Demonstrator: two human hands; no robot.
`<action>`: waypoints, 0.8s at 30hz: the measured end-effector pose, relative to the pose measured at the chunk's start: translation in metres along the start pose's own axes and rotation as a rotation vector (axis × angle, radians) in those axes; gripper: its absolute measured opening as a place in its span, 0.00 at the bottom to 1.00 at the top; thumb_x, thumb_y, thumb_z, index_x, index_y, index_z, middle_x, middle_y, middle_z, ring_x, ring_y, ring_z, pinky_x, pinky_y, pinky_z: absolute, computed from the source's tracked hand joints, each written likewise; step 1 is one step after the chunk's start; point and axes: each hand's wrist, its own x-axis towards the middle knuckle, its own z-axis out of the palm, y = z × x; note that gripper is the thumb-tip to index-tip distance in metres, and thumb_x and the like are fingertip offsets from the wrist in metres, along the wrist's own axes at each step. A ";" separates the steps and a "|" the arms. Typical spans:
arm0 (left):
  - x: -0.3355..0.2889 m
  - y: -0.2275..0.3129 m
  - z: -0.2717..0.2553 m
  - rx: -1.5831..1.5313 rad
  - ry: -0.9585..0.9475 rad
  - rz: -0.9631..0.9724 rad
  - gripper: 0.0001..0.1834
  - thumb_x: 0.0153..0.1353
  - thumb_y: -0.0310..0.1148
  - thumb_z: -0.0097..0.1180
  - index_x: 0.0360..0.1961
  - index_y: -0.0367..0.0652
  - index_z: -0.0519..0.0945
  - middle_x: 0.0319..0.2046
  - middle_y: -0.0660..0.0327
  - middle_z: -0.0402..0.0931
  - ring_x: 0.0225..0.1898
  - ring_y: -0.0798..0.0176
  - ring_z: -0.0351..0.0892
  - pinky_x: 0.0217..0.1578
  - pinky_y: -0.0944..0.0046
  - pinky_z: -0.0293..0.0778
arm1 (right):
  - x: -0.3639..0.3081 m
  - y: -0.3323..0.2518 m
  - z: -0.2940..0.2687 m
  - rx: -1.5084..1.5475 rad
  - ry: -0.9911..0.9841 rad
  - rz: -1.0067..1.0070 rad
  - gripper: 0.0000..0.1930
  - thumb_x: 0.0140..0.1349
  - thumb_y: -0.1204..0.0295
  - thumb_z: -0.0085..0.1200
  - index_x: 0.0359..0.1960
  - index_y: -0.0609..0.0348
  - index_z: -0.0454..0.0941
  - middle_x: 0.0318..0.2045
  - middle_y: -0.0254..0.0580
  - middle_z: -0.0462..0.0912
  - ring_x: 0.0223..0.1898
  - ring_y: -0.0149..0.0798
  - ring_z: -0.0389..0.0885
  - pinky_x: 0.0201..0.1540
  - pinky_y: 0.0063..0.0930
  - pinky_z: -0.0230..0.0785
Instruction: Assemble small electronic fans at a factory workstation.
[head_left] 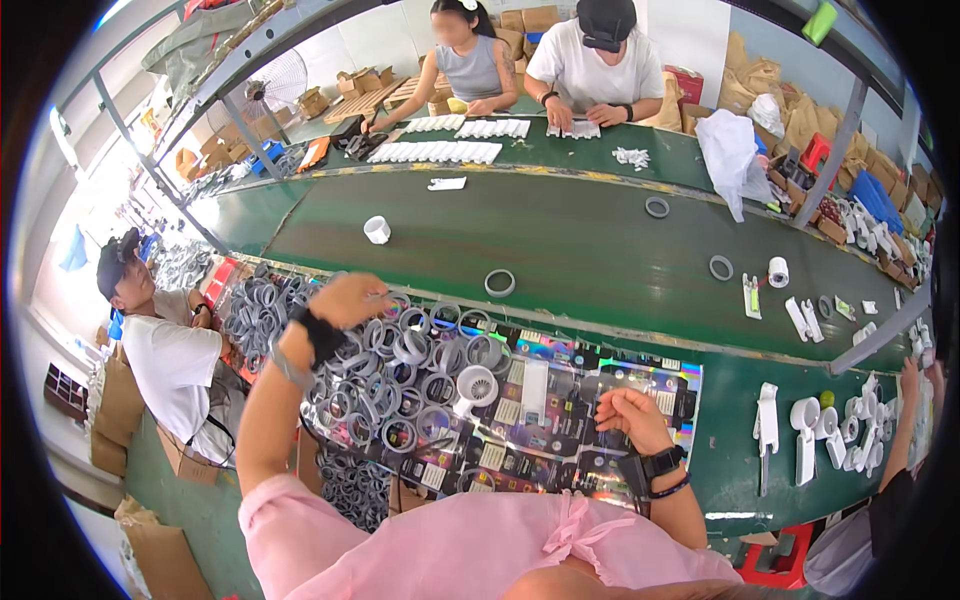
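Apparently ring picking or sorting: the left hand (347, 300) is over the far side of a heap of grey rings (385, 365), close to the conveyor belt (590, 240). Its palm faces down, and the fingertips are too small and crowded to tell whether they hold a ring. Right hand (640, 418) well apart, above the printed sheets (560, 445), fingers loosely curled, thumb not closed on anything, nothing seen in it. Between the 2 hands lie 1 white round fan head (477, 387), at the heap's right edge, and 1 flat white piece (535, 390), neither touched. On the belt, 1 loose grey ring (499, 283) and 1 white cup-shaped part (376, 230), apart. My reading: ring and fan head have yet to be brought together, if they belong together. Next move would call for lifting 1 ring clear of its tangled neighbours, with the right hand free to steady the white part.
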 end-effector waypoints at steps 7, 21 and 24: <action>0.163 -0.099 -0.016 0.417 0.131 -0.295 0.20 0.50 0.42 0.59 0.39 0.39 0.81 0.39 0.45 0.79 0.42 0.44 0.79 0.46 0.50 0.74 | -0.004 -0.004 -0.002 0.064 0.025 0.043 0.13 0.70 0.71 0.41 0.43 0.70 0.73 0.32 0.46 0.79 0.35 0.38 0.81 0.39 0.32 0.79; 0.330 -0.144 0.081 0.649 0.201 -0.399 0.14 0.62 0.33 0.44 0.41 0.49 0.82 0.44 0.56 0.79 0.46 0.52 0.80 0.43 0.55 0.76 | 0.009 -0.015 0.002 0.192 0.147 0.212 0.11 0.69 0.73 0.40 0.45 0.69 0.72 0.35 0.53 0.79 0.39 0.49 0.82 0.40 0.45 0.78; 0.377 -0.115 0.091 0.478 0.362 -0.441 0.14 0.62 0.33 0.43 0.41 0.47 0.82 0.49 0.57 0.74 0.49 0.53 0.77 0.43 0.53 0.77 | 0.012 -0.010 -0.003 0.176 0.139 0.223 0.11 0.69 0.73 0.41 0.45 0.69 0.72 0.36 0.54 0.79 0.39 0.51 0.81 0.40 0.47 0.78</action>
